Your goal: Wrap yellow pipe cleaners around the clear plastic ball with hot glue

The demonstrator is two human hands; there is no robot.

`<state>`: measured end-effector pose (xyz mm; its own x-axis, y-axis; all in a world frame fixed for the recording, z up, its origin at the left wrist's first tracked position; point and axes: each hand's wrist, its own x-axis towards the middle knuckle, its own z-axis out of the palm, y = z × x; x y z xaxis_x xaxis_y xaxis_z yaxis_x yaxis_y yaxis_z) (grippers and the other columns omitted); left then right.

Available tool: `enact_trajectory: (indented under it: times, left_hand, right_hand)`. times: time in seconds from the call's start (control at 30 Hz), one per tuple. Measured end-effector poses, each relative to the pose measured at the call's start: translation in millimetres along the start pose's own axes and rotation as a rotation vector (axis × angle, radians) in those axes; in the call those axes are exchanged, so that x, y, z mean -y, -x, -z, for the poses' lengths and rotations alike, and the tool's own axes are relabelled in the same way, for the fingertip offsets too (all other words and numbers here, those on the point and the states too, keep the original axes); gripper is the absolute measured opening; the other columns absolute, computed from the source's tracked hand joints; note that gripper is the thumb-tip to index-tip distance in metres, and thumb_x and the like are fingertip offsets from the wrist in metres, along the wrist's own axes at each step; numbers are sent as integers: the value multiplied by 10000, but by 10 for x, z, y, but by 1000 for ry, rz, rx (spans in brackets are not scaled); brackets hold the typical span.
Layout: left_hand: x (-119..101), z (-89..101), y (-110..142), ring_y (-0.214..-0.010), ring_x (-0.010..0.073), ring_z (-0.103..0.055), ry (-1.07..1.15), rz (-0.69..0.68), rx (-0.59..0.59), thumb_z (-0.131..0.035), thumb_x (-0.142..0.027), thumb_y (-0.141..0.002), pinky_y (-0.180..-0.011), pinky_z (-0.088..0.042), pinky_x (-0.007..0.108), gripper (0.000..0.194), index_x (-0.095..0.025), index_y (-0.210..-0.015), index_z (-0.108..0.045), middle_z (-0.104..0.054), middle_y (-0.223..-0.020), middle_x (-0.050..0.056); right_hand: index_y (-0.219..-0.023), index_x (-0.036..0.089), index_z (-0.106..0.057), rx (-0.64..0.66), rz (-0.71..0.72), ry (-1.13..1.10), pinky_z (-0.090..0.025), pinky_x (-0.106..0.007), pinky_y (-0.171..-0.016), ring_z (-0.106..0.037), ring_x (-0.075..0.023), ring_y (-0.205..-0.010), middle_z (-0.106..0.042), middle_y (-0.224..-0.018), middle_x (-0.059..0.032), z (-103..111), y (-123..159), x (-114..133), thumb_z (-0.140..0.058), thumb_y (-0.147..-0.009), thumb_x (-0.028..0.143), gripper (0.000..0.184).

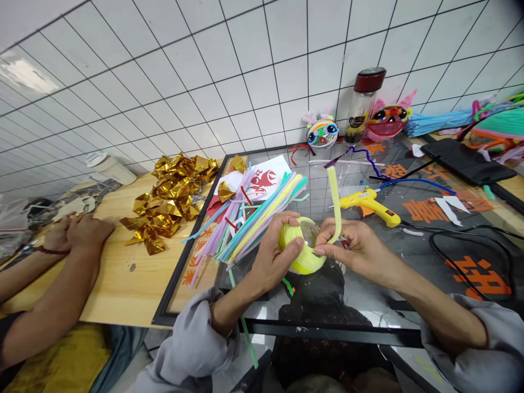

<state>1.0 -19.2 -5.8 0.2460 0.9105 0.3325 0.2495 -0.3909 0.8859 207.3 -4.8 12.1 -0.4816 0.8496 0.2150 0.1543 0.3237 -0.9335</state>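
Observation:
My left hand [278, 245] is wrapped round a clear ball [301, 262] largely covered in yellow pipe cleaner, with a see-through patch left on its upper side. Between the thumb and fingers of my right hand [352, 245] is a yellow pipe cleaner [334, 196], bent near the pinch and standing up. Its lower end meets the ball's right side, though my fingertips hide the exact spot. Just beyond my left hand lies a bundle of pastel pipe cleaners [262, 218]. A yellow hot glue gun [370, 204] rests beyond my right hand.
Gold foil pieces [172, 191] lie on the wooden table at left, near another person's folded hands [82, 232]. Along the wall stand a white cup [112, 168], a decorated ball [322, 132], a bottle [360, 112] and a pink figure [387, 123]. A phone [464, 158] and black cable [438, 245] lie right.

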Motion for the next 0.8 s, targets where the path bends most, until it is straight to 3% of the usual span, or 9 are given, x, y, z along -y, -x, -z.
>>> enact_trajectory:
  times: [0.43,0.8]
  left_hand:
    - [8,-1,-2,-1242,244,-544,-40,-40,-11,-555,-242,-933,-1109,-411,434,133,-238,-1065,-539,-581,-1276,93]
    - [-36,-18,-11,-1237,241,-549,-37,-31,-18,-562,-214,-911,-1107,-414,430,127,-232,-1035,-542,-577,-1270,95]
  right_hand:
    - [-708,183,-702,-15,-3,12,-437,-293,-669,-595,-156,-727,-647,-768,-15,-4,-13,35,-721,-864,461,320]
    - [-719,181,-692,-21,19,14,-437,-291,-674,-581,-142,-704,-642,-769,-5,-3,-4,14,-731,-870,434,297]
